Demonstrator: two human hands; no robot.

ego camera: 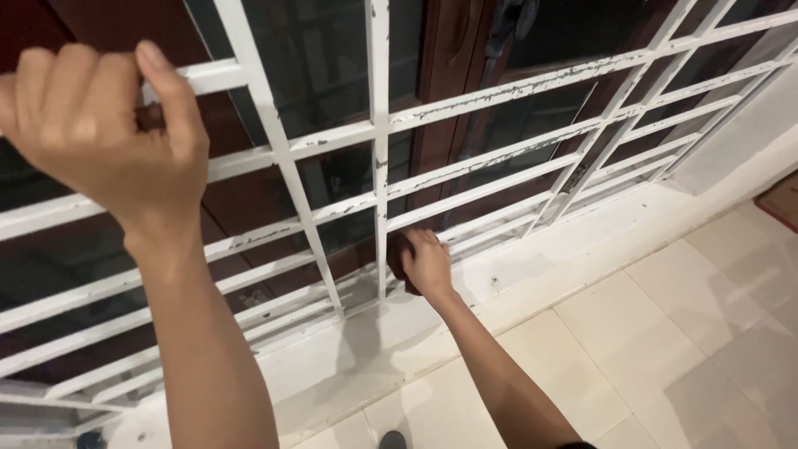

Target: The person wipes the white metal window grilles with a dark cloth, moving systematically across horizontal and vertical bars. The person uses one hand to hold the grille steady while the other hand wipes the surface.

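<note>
1. Hands: the left hand (91, 125) is raised at the upper left of the head view, fingers curled tight into a fist around a horizontal bar of the white window grille (378, 125), thumb pressed over the top of the bar.
2. The right hand (428, 264) reaches low, arm stretched out, to the bottom of the grille just right of a vertical bar. Its fingers are closed around a dark reddish-brown cloth (401, 254), which is pressed against the lower bars just above the sill.
3. The cloth is mostly hidden by the fingers; only a bunched edge shows on the left side of the hand, touching the vertical bar.
4. The grille is made of crossing white bars with flaked, chipped paint showing darker streaks, most plainly along the bars at centre and right.
5. Behind the grille stand dark glass panes and a dark brown wooden window frame (445, 91); a dark metal handle (507, 25) hangs on the frame near the top.
6. The white sill (532, 258) runs diagonally below the grille, dusty and marked with small dark specks.
7. Pale square tiles of the floor (682, 333) lie below the sill, grey shadows falling across them at the right.
8. A dark rounded shape (392, 439) shows at the bottom edge; what it is cannot be told.
</note>
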